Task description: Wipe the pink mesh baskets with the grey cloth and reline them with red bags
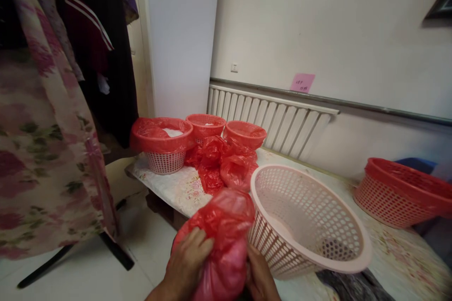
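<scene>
A red plastic bag (pixel 229 235) bulges between my two hands at the bottom middle; a pinkish filling shows faintly through it. My left hand (pixel 190 258) grips the bag's left side with its fingers curled into the film. On the other side, my right hand (pixel 259 270) is closed on the bag's edge, its fingertips partly hidden behind it. Just right of the bag stands a large pale pink plastic basket (pixel 310 174), with nothing visible inside apart from a dark patch seen through its holes. Crumpled red bags (pixel 236 169) lie on the table behind.
Three bag-lined baskets stand at the table's back left: a left one (pixel 165 162), a middle one (pixel 205 122) and a right one (pixel 246 134). A red basket (pixel 388 202) sits far right. Dark cloth (pixel 353 287) lies in front. A clothes rack with a floral garment (pixel 45 164) stands left.
</scene>
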The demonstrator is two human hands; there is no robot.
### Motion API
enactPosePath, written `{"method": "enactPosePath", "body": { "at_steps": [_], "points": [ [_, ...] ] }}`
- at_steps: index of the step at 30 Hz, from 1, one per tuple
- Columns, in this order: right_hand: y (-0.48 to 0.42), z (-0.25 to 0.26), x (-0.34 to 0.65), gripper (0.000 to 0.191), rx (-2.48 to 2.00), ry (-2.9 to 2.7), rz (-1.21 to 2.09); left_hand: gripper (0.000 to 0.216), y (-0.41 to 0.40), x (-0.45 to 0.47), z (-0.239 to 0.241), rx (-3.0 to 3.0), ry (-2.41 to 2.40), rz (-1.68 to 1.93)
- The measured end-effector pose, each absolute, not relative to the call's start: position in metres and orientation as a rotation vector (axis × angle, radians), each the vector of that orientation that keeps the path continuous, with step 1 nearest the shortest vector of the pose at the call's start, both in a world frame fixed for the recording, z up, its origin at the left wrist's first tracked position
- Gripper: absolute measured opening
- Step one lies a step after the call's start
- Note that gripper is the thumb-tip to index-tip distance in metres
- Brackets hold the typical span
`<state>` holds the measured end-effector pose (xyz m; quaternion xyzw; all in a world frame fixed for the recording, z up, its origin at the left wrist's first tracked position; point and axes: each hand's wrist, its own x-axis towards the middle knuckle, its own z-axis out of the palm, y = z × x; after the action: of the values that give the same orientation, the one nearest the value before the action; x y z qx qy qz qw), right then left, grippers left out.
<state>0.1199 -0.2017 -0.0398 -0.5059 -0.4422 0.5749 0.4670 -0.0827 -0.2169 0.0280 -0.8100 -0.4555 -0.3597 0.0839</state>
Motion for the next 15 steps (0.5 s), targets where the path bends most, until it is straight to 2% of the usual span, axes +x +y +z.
{"method": "enactPosePath", "body": {
  "at_steps": [3, 7, 11, 15],
  "points": [
    [-0.166, -0.061, 0.126, 0.056, -1.434, -1.146, 1.355, 0.028, -0.194, -0.110, 0.045, -2.278, -1.523, -1.161],
    [-0.171, -0.084, 0.146, 0.028, -1.432, -1.695, 0.734, 0.022, -0.155, -0.143, 0.062, -2.093, -1.775, -0.879],
    [-0.176, -0.105, 0.159, 0.026, -1.272, -2.191, 0.176, 0.022, -0.111, -0.162, 0.069, -2.016, -1.869, -0.746],
    [-0.168, -0.123, 0.164, 0.022, -1.081, -2.380, -0.253, 0.023, -0.067, -0.167, 0.062, -2.018, -1.937, -0.604]
  ]
}}
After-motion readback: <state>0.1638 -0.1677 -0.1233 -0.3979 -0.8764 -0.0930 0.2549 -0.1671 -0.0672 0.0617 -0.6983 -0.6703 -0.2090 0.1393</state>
